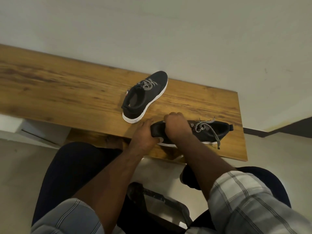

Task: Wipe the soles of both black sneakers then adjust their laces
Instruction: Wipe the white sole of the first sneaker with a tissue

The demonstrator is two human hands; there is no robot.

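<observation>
Two black sneakers on the wooden table (67,85). Near sneaker (207,132) sits at the table's front edge, toward its right end, toe pointing left, heel right, white sole down, speckled laces (205,126) loose over the tongue with one end trailing toward the edge. Left hand (145,134) grips its toe from the left, thumb under the sole rim. Right hand (175,127) is clenched over the toe box from above; can't tell whether it holds a cloth. Far sneaker (145,97) stands upright further back on the table, apart from both hands, toe toward the wall (185,31). Checked sleeves (244,196) on both arms
</observation>
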